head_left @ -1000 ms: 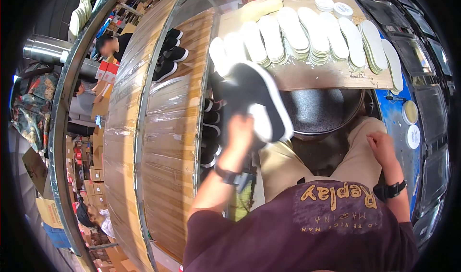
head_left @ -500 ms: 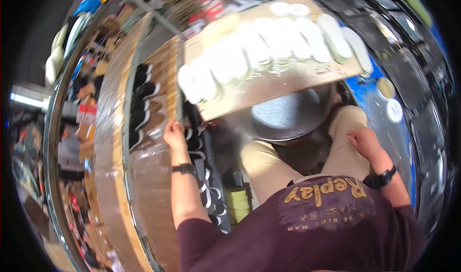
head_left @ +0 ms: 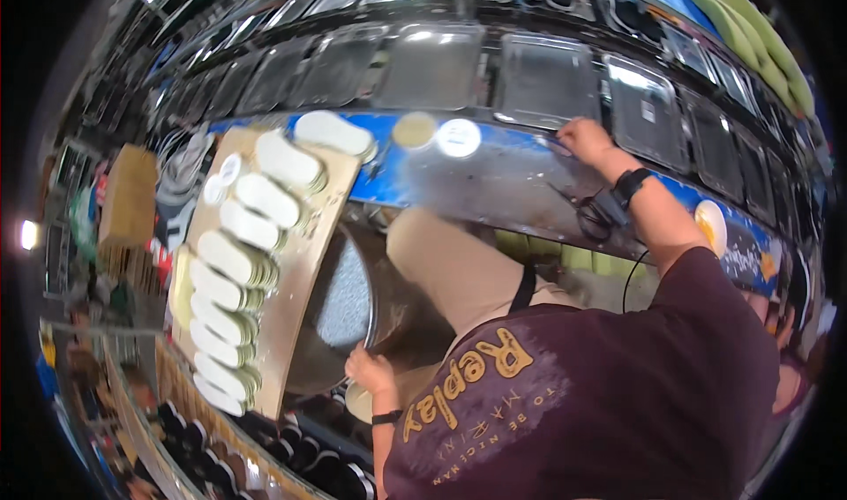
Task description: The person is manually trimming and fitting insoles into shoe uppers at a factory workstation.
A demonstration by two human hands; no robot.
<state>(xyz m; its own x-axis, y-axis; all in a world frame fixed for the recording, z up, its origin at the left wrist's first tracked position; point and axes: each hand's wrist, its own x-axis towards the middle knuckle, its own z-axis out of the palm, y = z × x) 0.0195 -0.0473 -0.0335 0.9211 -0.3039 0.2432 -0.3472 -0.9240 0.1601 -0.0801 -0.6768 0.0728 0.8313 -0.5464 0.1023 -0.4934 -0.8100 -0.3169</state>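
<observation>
My right hand (head_left: 586,140) reaches out over the blue metal ledge (head_left: 388,178), fingers curled together beside a dark metal tray; a small dark thing shows at its fingertips, too blurred to name. Nearer me on the ledge lie scissors (head_left: 593,222) with black handles. Close to the rim of a round dark basin (head_left: 375,297), my left hand (head_left: 371,371) is closed, and what it may hold is hidden. To the left, a wooden board (head_left: 304,323) bears several stacks of white insoles (head_left: 231,257) with greenish edges. Another insole stack (head_left: 333,135) overhangs the board's far corner.
Rows of dark trays (head_left: 432,67) run along the far side. Two round discs, one beige (head_left: 415,131) and one white (head_left: 458,138), lie on the ledge. Black shoes (head_left: 300,451) stand on a rack at lower left. Another person's arm (head_left: 788,385) shows at right.
My view has swung to the right. My right hand has left my thigh and stretched out to the trays. My left hand has come from the shoe rack's edge to the basin's rim.
</observation>
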